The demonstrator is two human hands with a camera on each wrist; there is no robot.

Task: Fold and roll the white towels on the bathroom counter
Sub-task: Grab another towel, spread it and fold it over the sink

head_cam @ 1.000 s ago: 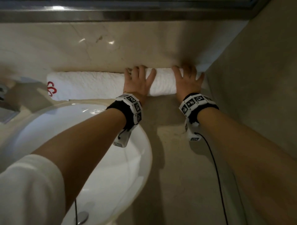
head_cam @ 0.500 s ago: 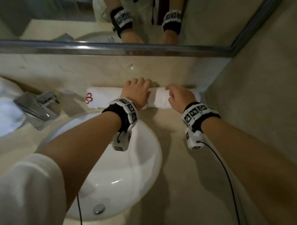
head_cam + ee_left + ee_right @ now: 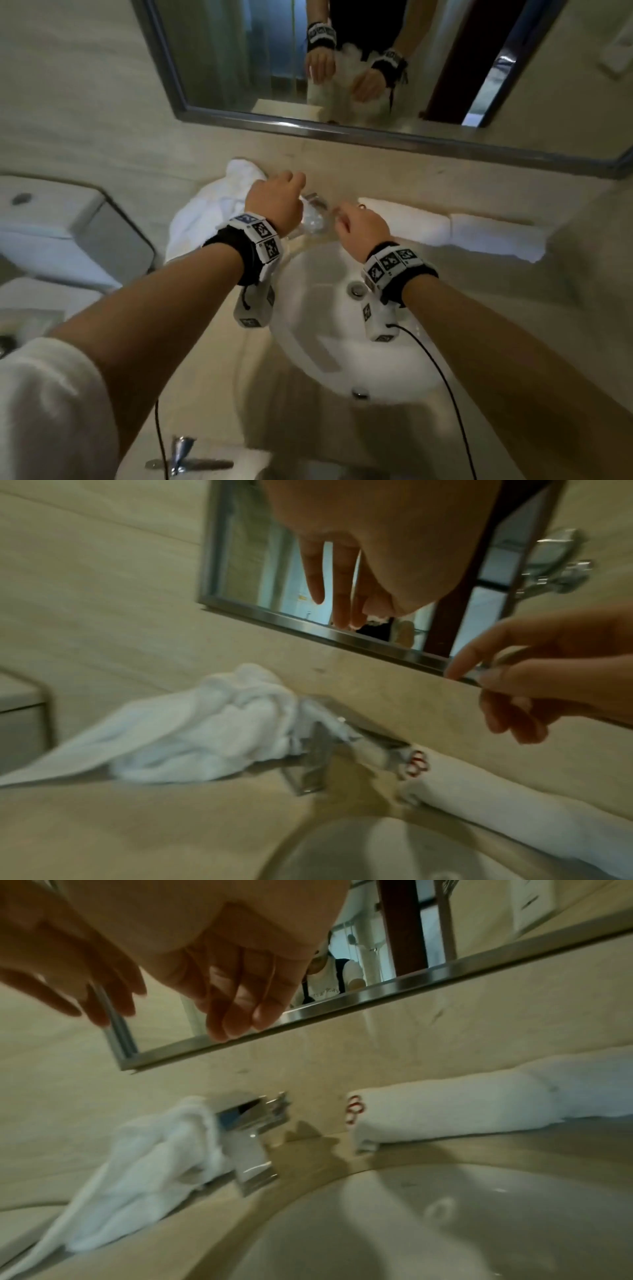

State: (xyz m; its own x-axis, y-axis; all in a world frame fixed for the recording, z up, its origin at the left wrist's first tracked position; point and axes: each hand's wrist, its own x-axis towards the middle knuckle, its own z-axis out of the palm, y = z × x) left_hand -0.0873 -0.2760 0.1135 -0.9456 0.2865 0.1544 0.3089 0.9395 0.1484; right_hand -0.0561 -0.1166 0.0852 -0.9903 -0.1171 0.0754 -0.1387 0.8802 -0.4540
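A rolled white towel (image 3: 428, 226) with a red logo on its left end lies along the back of the counter, right of the faucet; it also shows in the wrist views (image 3: 496, 804) (image 3: 445, 1107). A crumpled white towel (image 3: 205, 219) (image 3: 192, 737) (image 3: 143, 1158) lies heaped left of the faucet. My left hand (image 3: 274, 202) hovers over the crumpled towel's right edge, its fingers (image 3: 329, 588) hanging loose and holding nothing. My right hand (image 3: 359, 222) hangs above the faucet area, its fingers (image 3: 240, 1010) relaxed and bare.
A chrome faucet (image 3: 313, 209) stands between the two towels. The white basin (image 3: 342, 359) sits below my wrists. A framed mirror (image 3: 308, 126) runs along the back wall. A toilet tank (image 3: 51, 233) is at the far left, and a side wall closes the right.
Both hands have come off the rolled towel and moved left, up above the faucet. The rolled towel stays against the back wall. My view has swung left.
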